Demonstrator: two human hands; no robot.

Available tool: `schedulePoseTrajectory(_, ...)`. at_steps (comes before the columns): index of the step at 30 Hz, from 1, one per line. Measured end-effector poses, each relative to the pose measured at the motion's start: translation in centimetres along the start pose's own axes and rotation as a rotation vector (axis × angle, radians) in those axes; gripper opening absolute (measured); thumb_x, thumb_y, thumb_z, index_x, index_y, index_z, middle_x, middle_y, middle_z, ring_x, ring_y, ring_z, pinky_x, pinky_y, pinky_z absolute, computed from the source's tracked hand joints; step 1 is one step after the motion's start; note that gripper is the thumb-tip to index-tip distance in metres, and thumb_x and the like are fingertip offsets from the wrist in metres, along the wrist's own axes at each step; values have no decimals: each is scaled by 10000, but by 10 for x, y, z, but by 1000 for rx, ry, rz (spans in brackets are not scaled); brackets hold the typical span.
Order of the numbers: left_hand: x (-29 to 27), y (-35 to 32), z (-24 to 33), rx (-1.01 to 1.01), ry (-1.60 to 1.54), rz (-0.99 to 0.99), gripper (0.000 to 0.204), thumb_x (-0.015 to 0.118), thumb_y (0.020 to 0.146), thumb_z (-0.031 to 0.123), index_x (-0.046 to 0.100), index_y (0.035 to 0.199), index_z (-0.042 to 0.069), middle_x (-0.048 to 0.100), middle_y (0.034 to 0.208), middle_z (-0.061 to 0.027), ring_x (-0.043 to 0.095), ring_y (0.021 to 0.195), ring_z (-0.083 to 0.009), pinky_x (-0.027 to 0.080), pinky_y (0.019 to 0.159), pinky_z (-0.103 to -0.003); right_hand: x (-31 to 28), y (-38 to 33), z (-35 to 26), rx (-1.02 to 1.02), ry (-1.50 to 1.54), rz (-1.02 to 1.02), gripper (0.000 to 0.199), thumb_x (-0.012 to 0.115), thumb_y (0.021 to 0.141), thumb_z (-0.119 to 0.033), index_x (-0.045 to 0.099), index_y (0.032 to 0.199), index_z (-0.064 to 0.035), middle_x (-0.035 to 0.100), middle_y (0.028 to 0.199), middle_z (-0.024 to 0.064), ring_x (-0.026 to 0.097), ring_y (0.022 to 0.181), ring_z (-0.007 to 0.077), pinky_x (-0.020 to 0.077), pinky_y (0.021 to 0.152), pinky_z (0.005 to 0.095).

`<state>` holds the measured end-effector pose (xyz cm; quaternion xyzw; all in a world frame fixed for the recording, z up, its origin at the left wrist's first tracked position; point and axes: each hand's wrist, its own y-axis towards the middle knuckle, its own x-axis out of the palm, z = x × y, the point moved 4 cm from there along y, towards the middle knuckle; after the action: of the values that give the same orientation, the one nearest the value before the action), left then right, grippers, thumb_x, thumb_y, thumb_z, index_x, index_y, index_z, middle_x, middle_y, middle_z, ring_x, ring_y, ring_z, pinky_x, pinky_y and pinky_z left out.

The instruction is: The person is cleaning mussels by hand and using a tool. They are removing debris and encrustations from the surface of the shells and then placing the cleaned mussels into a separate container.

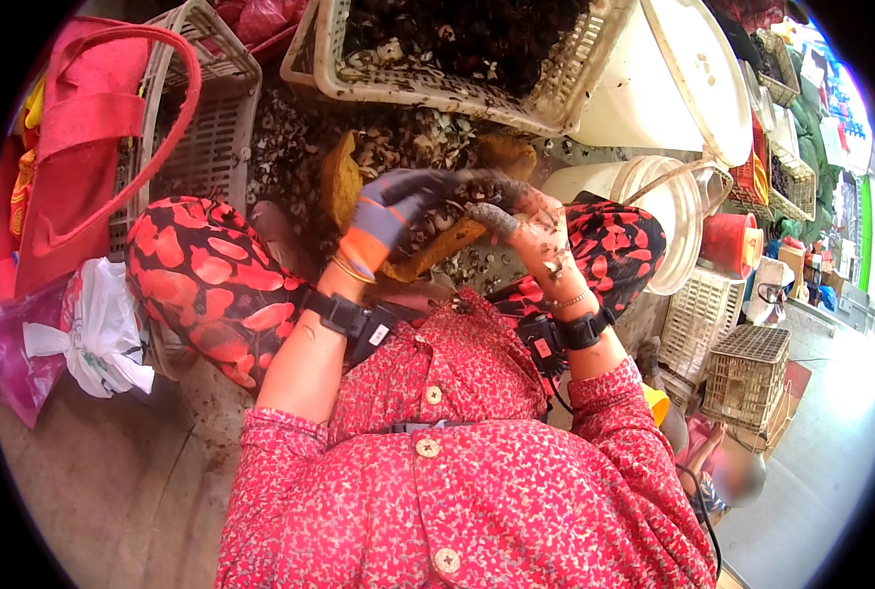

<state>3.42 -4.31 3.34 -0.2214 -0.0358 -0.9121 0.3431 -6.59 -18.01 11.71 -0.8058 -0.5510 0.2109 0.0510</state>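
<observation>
My left hand (386,208), in a grey glove with an orange cuff, reaches right with its fingers closed together. Opposite it, my right hand (537,224) is curled inward, its skin speckled with dark dirt and its fingertips covered in grey. The fingertips of both hands meet over my lap and are smeared, so whatever lies between them is too blurred to make out. Beneath the hands is a yellow-brown block-like piece (447,247). Broken dark and pale shells (413,142) cover the floor between my knees.
A pale plastic crate (437,96) full of dark shellfish stands ahead. White buckets (658,221) are at right, beside stacked crates (746,378). At left are a red bag (84,128), another crate (197,147) and a white plastic bag (104,339). Another person (737,479) is at lower right.
</observation>
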Motion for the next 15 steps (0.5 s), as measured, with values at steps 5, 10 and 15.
schedulePoseTrajectory(5, 21, -9, 26, 421, 616, -45, 271, 552, 769, -33, 648, 1014, 31, 642, 971, -97, 599, 910, -208, 467, 823, -286, -4, -1, -7, -68, -91, -73, 276, 685, 791, -122, 626, 1031, 1, 669, 948, 50, 599, 855, 82, 480, 748, 233)
schedulePoseTrajectory(10, -18, -4, -11, 90, 267, 206, 268, 574, 752, -26, 657, 991, 65, 634, 944, -81, 580, 898, -227, 455, 809, -316, 1, -7, -11, 170, 59, -4, 263, 683, 790, -92, 627, 1027, 6, 669, 903, 46, 600, 843, 86, 483, 749, 230)
schedulePoseTrajectory(15, -4, 3, 9, 310, 662, 140, 308, 593, 725, -33, 679, 977, 122, 639, 896, -73, 588, 833, -227, 474, 756, -315, 10, -4, -13, 80, 120, -16, 255, 711, 762, -128, 645, 986, -27, 674, 852, 18, 601, 745, 67, 485, 680, 219)
